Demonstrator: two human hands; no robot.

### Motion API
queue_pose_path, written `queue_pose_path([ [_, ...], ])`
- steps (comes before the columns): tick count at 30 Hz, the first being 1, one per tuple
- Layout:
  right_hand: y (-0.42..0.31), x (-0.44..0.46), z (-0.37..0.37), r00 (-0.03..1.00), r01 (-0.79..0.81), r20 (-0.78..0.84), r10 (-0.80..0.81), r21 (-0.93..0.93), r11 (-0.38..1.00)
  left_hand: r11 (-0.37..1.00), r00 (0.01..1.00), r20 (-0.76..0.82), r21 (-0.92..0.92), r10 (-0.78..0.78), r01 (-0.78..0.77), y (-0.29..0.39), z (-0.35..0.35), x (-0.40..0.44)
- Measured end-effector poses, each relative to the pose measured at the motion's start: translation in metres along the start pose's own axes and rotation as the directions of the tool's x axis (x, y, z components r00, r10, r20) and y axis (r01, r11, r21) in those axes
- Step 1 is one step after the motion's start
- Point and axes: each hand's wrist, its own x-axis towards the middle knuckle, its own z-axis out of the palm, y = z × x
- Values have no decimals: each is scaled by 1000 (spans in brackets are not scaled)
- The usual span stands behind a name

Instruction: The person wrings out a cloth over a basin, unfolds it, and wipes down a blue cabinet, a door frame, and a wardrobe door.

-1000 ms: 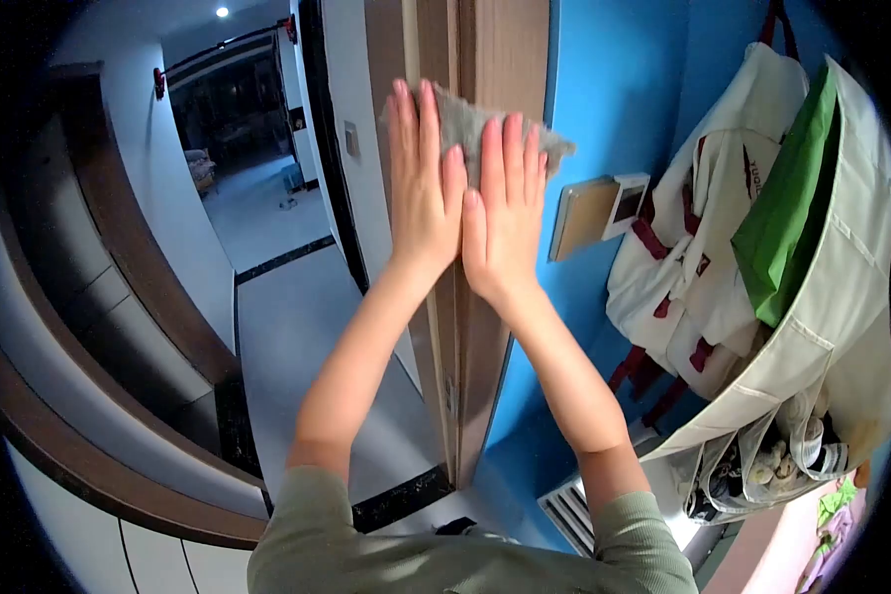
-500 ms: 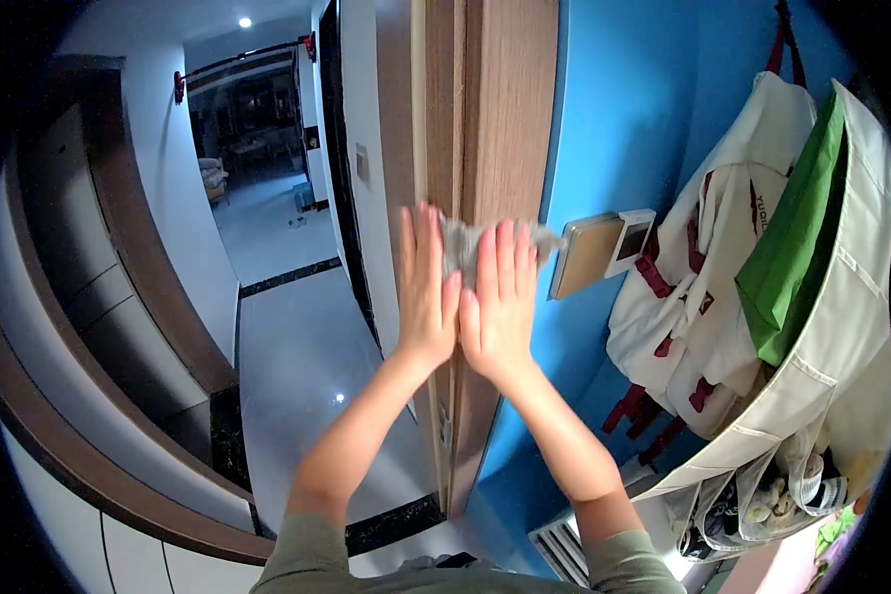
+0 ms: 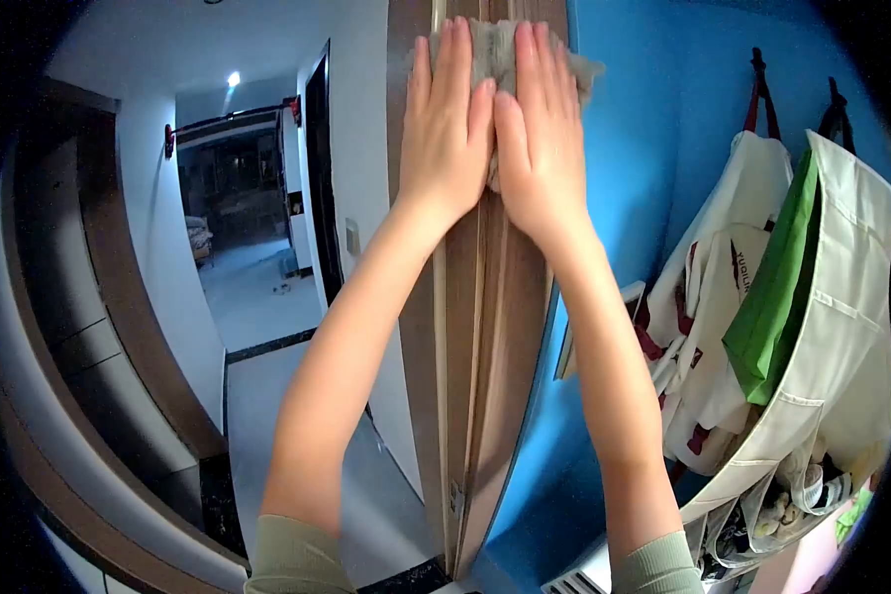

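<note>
Both my hands lie flat, side by side, on a grey cloth (image 3: 495,54) high on the brown wooden door frame (image 3: 480,346). My left hand (image 3: 445,129) has its fingers stretched upward over the cloth's left part. Beside it, my right hand (image 3: 544,139) presses the right part, fingers also extended, and the two thumbs almost touch. The cloth's edges stick out between the hands and past the right fingertips.
A blue wall (image 3: 624,148) is right of the frame, with a wall panel (image 3: 566,346) partly behind my right forearm. White bags (image 3: 733,257), a green cloth item (image 3: 777,297) and a hanging organiser (image 3: 841,287) hang further right. A hallway floor (image 3: 277,396) lies left.
Both hands and the cloth first moved down the door frame, then up to a higher place on it. The view has tilted upward. The hands remain flat on the cloth.
</note>
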Motion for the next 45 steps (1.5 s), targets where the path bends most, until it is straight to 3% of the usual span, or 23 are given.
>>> queue_pose_path([
  [5, -7, -18, -8, 998, -9, 62, 9, 2, 1000, 999, 999, 14, -5, -48, 48, 9, -2, -24],
  [8, -36, -69, -25, 965, -172, 197, 174, -26, 985, 996, 990, 112, 14, -87, 86, 28, -16, -79],
  [12, -63, -136, -39, 919, -264, 288, 268, -56, 963, 988, 960, 239, -2, -149, 154, 44, -29, -146],
  [16, -53, -111, -34, 935, -228, 263, 237, -64, 972, 997, 974, 216, 26, -76, 72, 34, -24, -114],
  [23, 16, 38, 1, 998, 37, 58, -38, 22, 999, 997, 994, -86, 47, 60, -57, -10, 9, 36],
  [29, 5, 13, -5, 995, 8, 95, -8, -5, 1000, 1000, 996, -87, 20, 11, -10, 0, 5, 7],
  [32, -28, -45, -23, 969, -120, 210, 129, -55, 991, 996, 992, 91, 22, -87, 85, 22, -13, -56],
  [37, -58, -113, -33, 937, -219, 258, 237, -98, 971, 995, 976, 195, -19, -93, 99, 34, -27, -115],
  [41, -43, -63, -27, 954, -118, 262, 143, -112, 987, 999, 988, 154, -34, -24, 30, 17, -21, -74],
  [45, -18, 15, -9, 976, 114, 211, -61, -248, 962, 994, 995, 13, 41, 101, -102, -12, -4, -2],
])
